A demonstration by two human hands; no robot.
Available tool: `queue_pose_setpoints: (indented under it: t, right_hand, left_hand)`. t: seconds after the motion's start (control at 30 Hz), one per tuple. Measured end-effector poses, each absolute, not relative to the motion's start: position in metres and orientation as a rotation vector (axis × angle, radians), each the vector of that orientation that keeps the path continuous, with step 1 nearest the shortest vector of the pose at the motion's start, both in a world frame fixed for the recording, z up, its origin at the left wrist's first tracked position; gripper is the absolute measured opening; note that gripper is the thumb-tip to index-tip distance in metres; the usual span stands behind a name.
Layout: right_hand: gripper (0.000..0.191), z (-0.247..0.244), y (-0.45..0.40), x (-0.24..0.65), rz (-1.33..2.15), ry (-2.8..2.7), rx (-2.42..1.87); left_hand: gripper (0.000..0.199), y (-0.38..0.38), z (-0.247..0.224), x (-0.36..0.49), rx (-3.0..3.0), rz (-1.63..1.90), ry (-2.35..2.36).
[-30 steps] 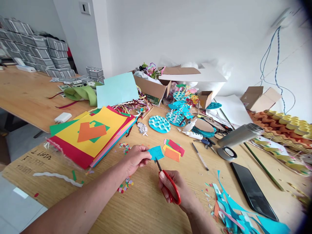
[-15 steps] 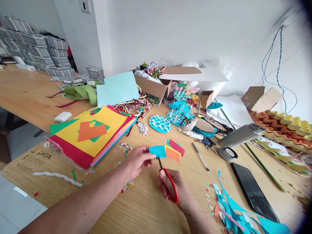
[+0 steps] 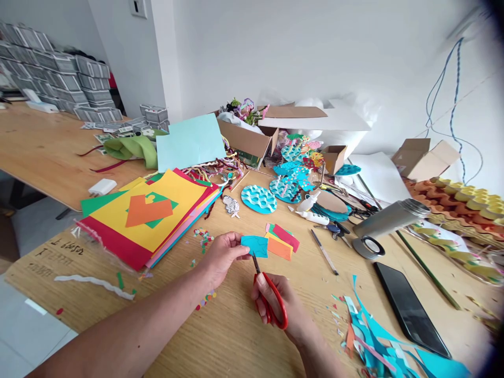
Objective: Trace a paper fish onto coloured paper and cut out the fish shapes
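Note:
My left hand pinches the left edge of a small piece of blue paper, which has thin dark lines drawn on it. Red-handled scissors sit in my right hand, fingers wrapped in the loops. Their blade tips meet the paper's lower edge close to my left fingertips. Just beyond the blue paper lie an orange paper piece and a red paper piece, with a bit of green and pink showing beneath.
Coloured paper sheets are stacked at left. Blue paper scraps and a phone lie at right, near a pen and a steel flask. Behind are a wavy blue disc, glue bottles and a cardboard box.
The scissors and my right hand have shifted slightly left along the blue paper's lower edge. The blue paper has tilted a little, still in my left hand.

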State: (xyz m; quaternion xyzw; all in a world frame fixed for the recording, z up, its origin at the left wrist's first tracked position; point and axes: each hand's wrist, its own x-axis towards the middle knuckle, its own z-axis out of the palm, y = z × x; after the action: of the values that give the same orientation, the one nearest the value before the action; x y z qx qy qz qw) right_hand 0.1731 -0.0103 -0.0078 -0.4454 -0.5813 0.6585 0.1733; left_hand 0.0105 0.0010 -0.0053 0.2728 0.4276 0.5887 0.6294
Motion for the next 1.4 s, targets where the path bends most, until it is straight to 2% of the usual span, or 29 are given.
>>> queue_pose_setpoints:
  t: [0.97,1.4]
  right_hand:
    - [0.062,-0.008,-0.011,0.175,1.941,-1.63,-1.27]
    - [0.062,-0.009,-0.011,0.174,1.957,-1.591,-1.274]
  left_hand:
    - [0.016,0.005,-0.006,0.0,0.874,1.217,1.11]
    - [0.018,0.005,-0.006,0.001,0.916,1.165,1.123]
